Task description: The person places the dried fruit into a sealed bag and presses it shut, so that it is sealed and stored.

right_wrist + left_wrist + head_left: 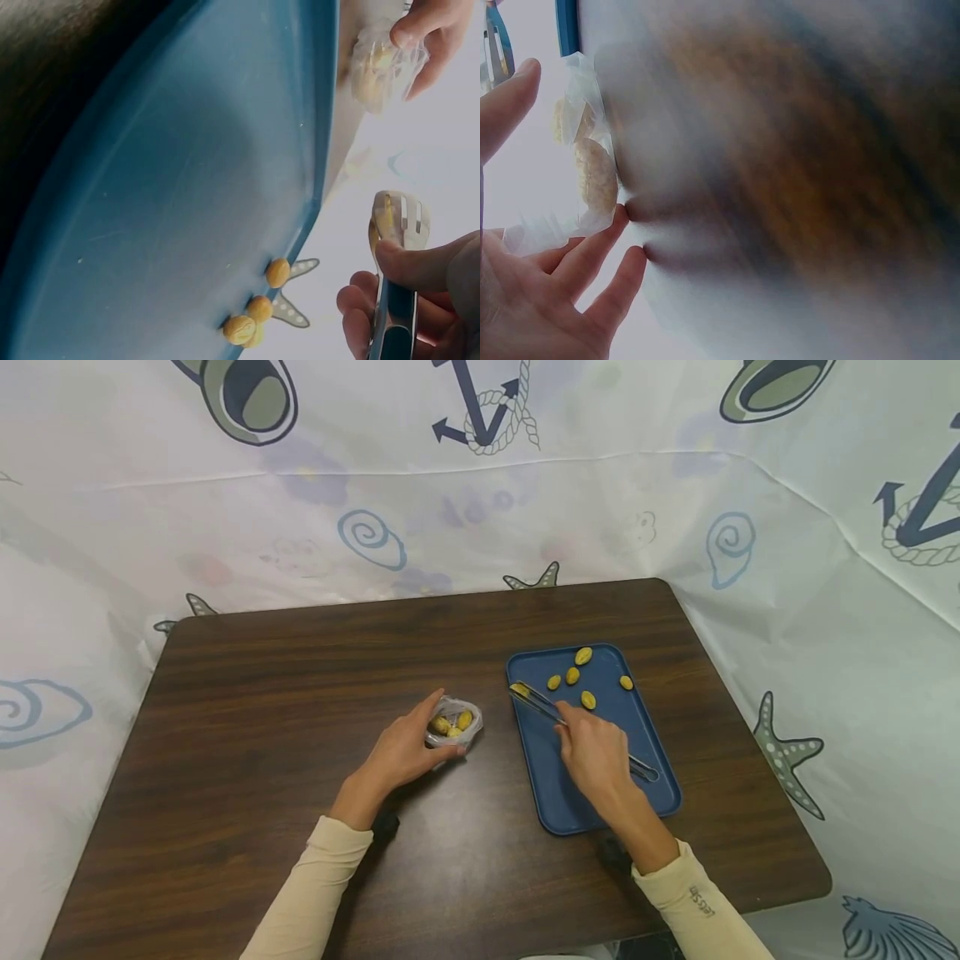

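right hand [431, 300] is gripping shiny metal tongs [397, 307] with a slotted tip, a yellow piece [388, 216] showing in it | small yellow-brown oval pieces [240, 330] are clustering at the far end of a blue low-rimmed tray [180, 172] | left hand [441, 34] is cupping a clear crinkled plastic bag [373, 75] left of the tray

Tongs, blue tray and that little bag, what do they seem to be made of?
Tongs: shiny metal, perhaps stainless steel, given the silvery colour and bright glints.
Blue tray: probably smooth moulded plastic, judging by its even colour and rounded rim, though coated metal is possible.
Bag: apparently thin, glossy plastic film, since it's crinkled and yellow pieces show through.
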Demonstrator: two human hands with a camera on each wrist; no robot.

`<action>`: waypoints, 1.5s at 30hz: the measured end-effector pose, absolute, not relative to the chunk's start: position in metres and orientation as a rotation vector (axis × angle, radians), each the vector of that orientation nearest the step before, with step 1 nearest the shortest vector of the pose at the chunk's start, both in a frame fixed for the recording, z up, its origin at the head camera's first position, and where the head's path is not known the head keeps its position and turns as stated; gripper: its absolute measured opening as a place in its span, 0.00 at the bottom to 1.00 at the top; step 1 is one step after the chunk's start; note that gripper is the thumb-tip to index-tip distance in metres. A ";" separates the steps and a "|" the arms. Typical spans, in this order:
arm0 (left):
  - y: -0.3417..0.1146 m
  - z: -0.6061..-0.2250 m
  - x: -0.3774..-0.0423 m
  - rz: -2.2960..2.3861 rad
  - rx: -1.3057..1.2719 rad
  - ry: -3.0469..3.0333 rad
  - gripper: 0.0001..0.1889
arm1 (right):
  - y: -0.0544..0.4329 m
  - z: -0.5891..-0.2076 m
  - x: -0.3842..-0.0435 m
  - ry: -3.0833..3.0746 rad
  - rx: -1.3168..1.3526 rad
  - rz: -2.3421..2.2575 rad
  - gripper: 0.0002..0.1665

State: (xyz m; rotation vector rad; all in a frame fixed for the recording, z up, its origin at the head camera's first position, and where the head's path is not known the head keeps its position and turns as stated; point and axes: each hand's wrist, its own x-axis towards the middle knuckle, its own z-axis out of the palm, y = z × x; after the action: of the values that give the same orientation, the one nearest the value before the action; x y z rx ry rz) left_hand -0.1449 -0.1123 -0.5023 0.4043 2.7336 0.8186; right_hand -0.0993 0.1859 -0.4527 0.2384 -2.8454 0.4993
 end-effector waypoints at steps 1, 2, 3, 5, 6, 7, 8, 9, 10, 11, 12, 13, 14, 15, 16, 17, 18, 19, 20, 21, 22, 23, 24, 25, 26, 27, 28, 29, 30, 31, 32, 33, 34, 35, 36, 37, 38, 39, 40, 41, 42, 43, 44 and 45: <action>-0.112 -0.502 -0.145 0.819 0.406 2.734 0.55 | 0.186 -0.452 -0.099 -2.842 0.251 0.497 0.16; -0.112 -0.502 -0.145 0.820 0.408 2.735 0.55 | 0.186 -0.452 -0.099 -2.837 0.265 0.495 0.16; -0.112 -0.502 -0.145 0.820 0.409 2.735 0.55 | 0.185 -0.452 -0.098 -2.835 0.275 0.493 0.16; -0.112 -0.502 -0.145 0.821 0.414 2.734 0.55 | 0.184 -0.451 -0.097 -2.830 0.294 0.487 0.15; -0.112 -0.502 -0.144 0.820 0.415 2.734 0.55 | 0.183 -0.450 -0.097 -2.827 0.300 0.486 0.15; -0.112 -0.502 -0.144 0.820 0.416 2.733 0.55 | 0.183 -0.450 -0.096 -2.825 0.308 0.485 0.15; -0.112 -0.503 -0.144 0.821 0.416 2.733 0.55 | 0.181 -0.450 -0.096 -2.822 0.317 0.482 0.15; -0.112 -0.503 -0.144 0.820 0.415 2.734 0.55 | 0.180 -0.451 -0.095 -2.822 0.323 0.477 0.15; -0.112 -0.503 -0.144 0.822 0.414 2.734 0.55 | 0.179 -0.451 -0.095 -2.821 0.327 0.474 0.15; -0.112 -0.503 -0.144 0.823 0.411 2.733 0.55 | 0.177 -0.452 -0.094 -2.820 0.330 0.471 0.15; -0.112 -0.504 -0.144 0.824 0.411 2.734 0.56 | 0.176 -0.452 -0.094 -2.819 0.334 0.469 0.16; -0.112 -0.504 -0.144 0.826 0.410 2.734 0.56 | 0.174 -0.453 -0.094 -2.820 0.338 0.466 0.16; -0.112 -0.504 -0.144 0.827 0.409 2.735 0.56 | 0.173 -0.454 -0.093 -2.821 0.341 0.465 0.16; -0.112 -0.504 -0.144 0.829 0.409 2.734 0.55 | 0.171 -0.454 -0.093 -2.820 0.342 0.465 0.16; -0.112 -0.504 -0.144 0.832 0.409 2.733 0.55 | 0.170 -0.454 -0.093 -2.819 0.343 0.468 0.16; -0.112 -0.504 -0.144 0.831 0.411 2.732 0.55 | 0.169 -0.455 -0.093 -2.817 0.348 0.470 0.16; -0.112 -0.504 -0.144 0.831 0.412 2.733 0.56 | 0.168 -0.455 -0.092 -2.814 0.351 0.472 0.16; -0.112 -0.504 -0.144 0.831 0.413 2.733 0.56 | 0.166 -0.455 -0.092 -2.809 0.356 0.472 0.16; -0.112 -0.504 -0.144 0.828 0.416 2.735 0.56 | 0.165 -0.456 -0.092 -2.803 0.362 0.471 0.16; -0.112 -0.503 -0.144 0.828 0.419 2.736 0.56 | 0.164 -0.456 -0.092 -2.797 0.368 0.472 0.16; -0.112 -0.503 -0.144 0.827 0.420 2.738 0.56 | 0.163 -0.456 -0.092 -2.793 0.375 0.474 0.16; -0.112 -0.503 -0.144 0.825 0.424 2.741 0.56 | 0.162 -0.456 -0.092 -2.788 0.381 0.476 0.16; -0.112 -0.503 -0.144 0.826 0.427 2.744 0.56 | 0.160 -0.456 -0.092 -2.784 0.388 0.478 0.16; -0.112 -0.503 -0.144 0.824 0.427 2.746 0.56 | 0.159 -0.456 -0.092 -2.780 0.396 0.479 0.16; -0.112 -0.503 -0.144 0.825 0.429 2.748 0.56 | 0.158 -0.456 -0.092 -2.779 0.402 0.479 0.16; -0.112 -0.503 -0.144 0.828 0.430 2.747 0.56 | 0.158 -0.455 -0.092 -2.777 0.409 0.480 0.16; -0.112 -0.502 -0.144 0.829 0.429 2.748 0.56 | 0.157 -0.455 -0.092 -2.777 0.415 0.482 0.16; -0.112 -0.502 -0.144 0.830 0.431 2.748 0.56 | 0.156 -0.455 -0.092 -2.778 0.421 0.479 0.16; -0.112 -0.502 -0.144 0.830 0.430 2.748 0.56 | 0.155 -0.454 -0.092 -2.781 0.426 0.478 0.16; -0.112 -0.502 -0.144 0.828 0.428 2.748 0.56 | 0.154 -0.454 -0.092 -2.784 0.430 0.477 0.16; -0.113 -0.502 -0.143 0.831 0.428 2.747 0.56 | 0.153 -0.453 -0.092 -2.787 0.433 0.476 0.16; -0.113 -0.502 -0.143 0.831 0.427 2.747 0.56 | 0.152 -0.452 -0.092 -2.789 0.436 0.478 0.16; -0.113 -0.502 -0.143 0.829 0.427 2.749 0.56 | 0.151 -0.451 -0.092 -2.792 0.438 0.480 0.16; -0.113 -0.502 -0.143 0.829 0.427 2.750 0.56 | 0.150 -0.451 -0.093 -2.793 0.441 0.478 0.16; -0.113 -0.502 -0.143 0.829 0.426 2.751 0.56 | 0.149 -0.451 -0.093 -2.792 0.445 0.482 0.17; -0.114 -0.502 -0.143 0.830 0.427 2.751 0.56 | 0.148 -0.450 -0.093 -2.791 0.451 0.485 0.16; -0.114 -0.502 -0.143 0.831 0.425 2.750 0.56 | 0.147 -0.450 -0.093 -2.789 0.456 0.490 0.16; -0.114 -0.502 -0.143 0.831 0.425 2.750 0.56 | 0.146 -0.450 -0.093 -2.788 0.461 0.492 0.16; -0.114 -0.502 -0.143 0.829 0.423 2.748 0.56 | 0.145 -0.450 -0.092 -2.786 0.467 0.495 0.15; -0.114 -0.502 -0.144 0.831 0.420 2.744 0.56 | 0.144 -0.450 -0.092 -2.785 0.472 0.499 0.15; -0.114 -0.502 -0.144 0.833 0.419 2.741 0.56 | 0.143 -0.450 -0.092 -2.783 0.475 0.502 0.15; -0.114 -0.502 -0.144 0.832 0.419 2.738 0.56 | 0.142 -0.451 -0.092 -2.783 0.477 0.504 0.15; -0.114 -0.502 -0.144 0.832 0.417 2.734 0.56 | 0.141 -0.451 -0.092 -2.782 0.478 0.504 0.15; -0.114 -0.501 -0.144 0.831 0.419 2.732 0.56 | 0.140 -0.451 -0.092 -2.781 0.480 0.502 0.16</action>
State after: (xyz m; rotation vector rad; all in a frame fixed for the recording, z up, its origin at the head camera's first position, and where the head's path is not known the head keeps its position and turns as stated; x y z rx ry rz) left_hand -0.1440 -0.1141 -0.5015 0.4191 2.7319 0.8309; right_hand -0.0924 0.1400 -0.4514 0.4798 -2.7811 0.5025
